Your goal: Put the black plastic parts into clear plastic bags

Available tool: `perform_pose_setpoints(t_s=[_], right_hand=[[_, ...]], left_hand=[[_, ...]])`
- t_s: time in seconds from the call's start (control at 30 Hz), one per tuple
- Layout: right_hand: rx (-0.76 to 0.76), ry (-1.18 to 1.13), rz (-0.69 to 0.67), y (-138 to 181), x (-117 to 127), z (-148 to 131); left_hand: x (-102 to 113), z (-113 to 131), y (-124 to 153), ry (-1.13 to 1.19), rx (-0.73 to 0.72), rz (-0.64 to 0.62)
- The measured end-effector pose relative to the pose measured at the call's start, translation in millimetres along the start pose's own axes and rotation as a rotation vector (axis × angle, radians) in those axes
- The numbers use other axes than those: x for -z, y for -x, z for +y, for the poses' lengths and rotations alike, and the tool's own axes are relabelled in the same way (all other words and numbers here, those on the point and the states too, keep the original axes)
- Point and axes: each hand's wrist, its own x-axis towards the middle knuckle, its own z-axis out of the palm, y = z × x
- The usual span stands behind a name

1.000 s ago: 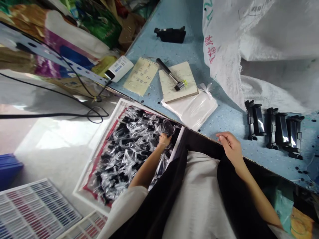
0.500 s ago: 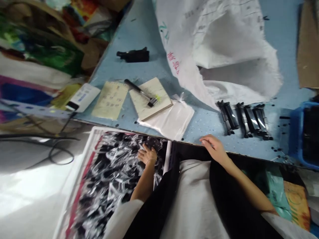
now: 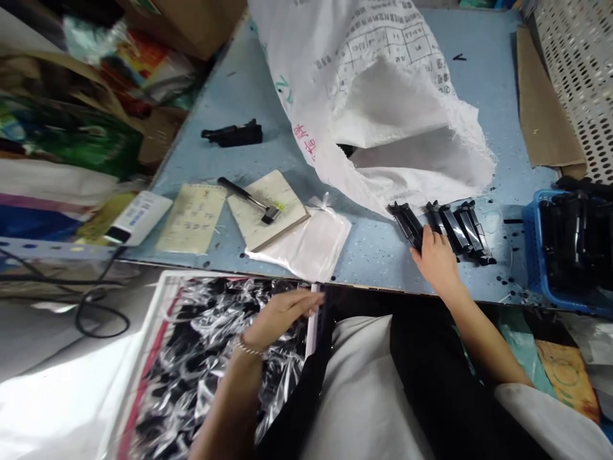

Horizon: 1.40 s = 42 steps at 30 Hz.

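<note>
My right hand [image 3: 437, 263] is at the table's front edge, thumb and fingers closed on the lower end of a glossy black plastic part [image 3: 406, 222]. This part lies tilted beside several similar black parts [image 3: 462, 231] in a row. My left hand [image 3: 283, 313] hovers by the right rim of a white crate [image 3: 160, 306], fingers stretched out, with nothing visible in it. Below it, the crate holds many black pieces in clear plastic bags [image 3: 205, 370].
A white woven sack [image 3: 306, 83] spreads over the blue table [image 3: 373, 255]. A black-handled tool [image 3: 246, 199] rests on a pale block [image 3: 272, 230] over clear bags [image 3: 325, 246]. One black part [image 3: 234, 134] lies farther back. A blue basket [image 3: 532, 249] stands right.
My left hand has risen from the bagged pieces toward the crate's right rim. My right hand has moved from the table edge onto the leftmost black part, which now tilts more. The view has shifted.
</note>
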Motion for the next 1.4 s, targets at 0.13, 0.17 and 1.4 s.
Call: perform_pose_setpoints(t_s=[0.13, 0.17, 1.4], right_hand=[[-0.130, -0.229, -0.123, 10, 14, 5], [-0.182, -0.359, -0.144, 15, 20, 6], [-0.700, -1.863, -0.772, -45, -91, -153]], left_hand=[[-15, 74, -48, -0.222, -0.316, 0.558], [-16, 82, -62, -0.265, -0.324, 0.606], [59, 57, -78, 0.259, -0.167, 0.601]])
